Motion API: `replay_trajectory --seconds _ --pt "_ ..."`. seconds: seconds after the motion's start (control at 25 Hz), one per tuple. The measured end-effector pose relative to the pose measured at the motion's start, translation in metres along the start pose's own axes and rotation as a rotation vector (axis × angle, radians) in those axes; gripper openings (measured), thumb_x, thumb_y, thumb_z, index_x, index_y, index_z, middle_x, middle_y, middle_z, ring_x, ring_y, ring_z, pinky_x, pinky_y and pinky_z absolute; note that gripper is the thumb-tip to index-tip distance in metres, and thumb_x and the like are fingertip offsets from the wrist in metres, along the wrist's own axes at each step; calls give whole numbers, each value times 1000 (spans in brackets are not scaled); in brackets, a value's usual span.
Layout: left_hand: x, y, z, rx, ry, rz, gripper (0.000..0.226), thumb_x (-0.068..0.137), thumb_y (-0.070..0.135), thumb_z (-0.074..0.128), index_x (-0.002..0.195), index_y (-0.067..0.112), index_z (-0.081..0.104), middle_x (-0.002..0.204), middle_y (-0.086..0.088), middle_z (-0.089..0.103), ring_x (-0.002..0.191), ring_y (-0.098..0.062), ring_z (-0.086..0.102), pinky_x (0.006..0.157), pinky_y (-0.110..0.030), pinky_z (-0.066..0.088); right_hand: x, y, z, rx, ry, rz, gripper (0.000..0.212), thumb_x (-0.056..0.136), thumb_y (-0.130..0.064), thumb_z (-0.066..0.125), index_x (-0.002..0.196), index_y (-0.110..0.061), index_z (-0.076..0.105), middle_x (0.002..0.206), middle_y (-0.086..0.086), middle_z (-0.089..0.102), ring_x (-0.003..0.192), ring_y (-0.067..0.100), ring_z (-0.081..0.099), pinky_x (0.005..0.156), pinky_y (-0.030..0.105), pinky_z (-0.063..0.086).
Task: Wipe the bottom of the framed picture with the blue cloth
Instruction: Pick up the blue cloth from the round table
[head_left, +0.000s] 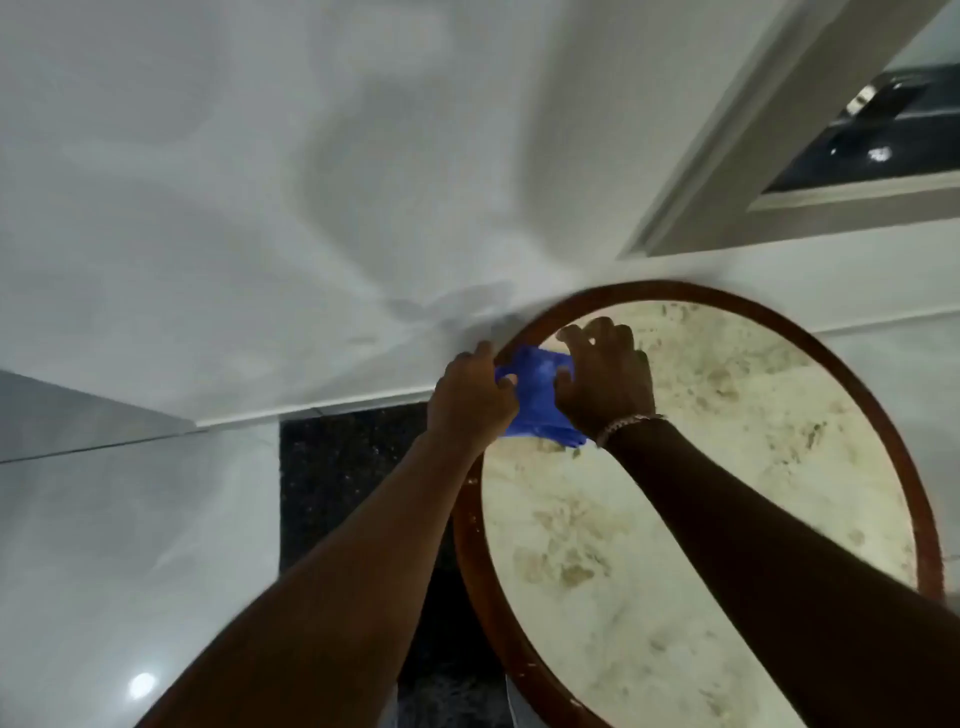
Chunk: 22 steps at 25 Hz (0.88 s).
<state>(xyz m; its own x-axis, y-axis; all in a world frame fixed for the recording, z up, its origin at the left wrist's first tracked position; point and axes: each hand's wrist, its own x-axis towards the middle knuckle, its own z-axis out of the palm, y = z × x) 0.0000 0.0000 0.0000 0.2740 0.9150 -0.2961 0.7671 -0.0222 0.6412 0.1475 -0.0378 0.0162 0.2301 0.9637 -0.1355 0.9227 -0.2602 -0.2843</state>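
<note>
A round framed picture (691, 467) with a brown wooden rim (878, 410) and a mottled cream face leans against the white wall, filling the lower right. A blue cloth (537, 397) lies crumpled at its upper left, over the rim and the face. My left hand (467, 400) grips the cloth's left side at the rim's outer edge, thumb on the fabric. My right hand (605, 379), with a metal bracelet on its wrist, presses on the cloth's right side, fingers curled toward the rim. Both forearms reach up from the bottom of the view.
The white wall (260, 182) fills the upper left. A pale window or door frame (727, 156) with dark glass stands at the upper right. A dark speckled stone strip (343, 467) and glossy light floor tiles (130, 545) lie at lower left.
</note>
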Motion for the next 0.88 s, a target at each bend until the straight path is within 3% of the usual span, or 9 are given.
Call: replay_trajectory --seconds 0.12,0.2,0.28,0.44,0.56,0.68,0.76,0.88 --pt "9 -9 34 -79 -14 -71 45 91 22 60 134 12 51 121 -18 64 112 -34 61 96 -47 53 -2 19 38 7 -92 267 52 91 -28 58 139 -21 38 137 21 42 122 44 45 93 53 47" --pt "11 -9 50 -155 74 -85 36 87 9 58 123 10 59 110 -15 69 101 -31 64 89 -44 55 -6 23 55 204 -142 342 57 92 -19 57 144 -23 32 135 23 43 118 46 51 90 49 48" --pt "7 -2 47 -265 159 -85 30 82 -1 55 108 9 65 95 -12 71 85 -25 65 75 -37 56 -3 21 53 378 -82 367 66 89 -6 56 146 -24 29 132 23 47 114 43 55 83 39 45" --pt "-4 23 -16 -377 348 49 25 81 -6 58 101 6 67 82 -11 71 71 -22 63 66 -32 54 4 -14 -5 509 110 214 73 86 -2 61 148 -20 28 136 18 50 121 35 52 92 35 43" --pt "-11 58 -95 -418 461 162 28 82 -5 61 106 9 67 87 -2 69 73 -16 62 66 -24 53 18 -58 -76 630 333 57 73 84 -2 61 147 -23 31 140 10 49 125 28 51 99 31 38" --pt "-17 103 -190 -469 603 297 30 83 -5 62 108 11 66 91 6 67 76 -8 62 66 -11 51 34 -113 -169 700 515 -106 74 83 -2 62 146 -25 31 142 4 48 121 20 51 97 28 43" --pt "-28 138 -255 -479 699 422 29 85 -3 63 111 10 66 96 8 66 79 -8 63 68 -12 53 38 -152 -235 722 645 -233 72 84 -2 63 146 -23 32 144 3 47 120 18 52 96 29 47" --pt "-49 187 -342 -470 879 600 28 86 -1 66 111 10 66 100 7 66 82 -11 65 71 -25 59 38 -199 -324 757 865 -425 66 88 -4 64 144 -21 34 143 4 49 121 22 56 97 43 56"
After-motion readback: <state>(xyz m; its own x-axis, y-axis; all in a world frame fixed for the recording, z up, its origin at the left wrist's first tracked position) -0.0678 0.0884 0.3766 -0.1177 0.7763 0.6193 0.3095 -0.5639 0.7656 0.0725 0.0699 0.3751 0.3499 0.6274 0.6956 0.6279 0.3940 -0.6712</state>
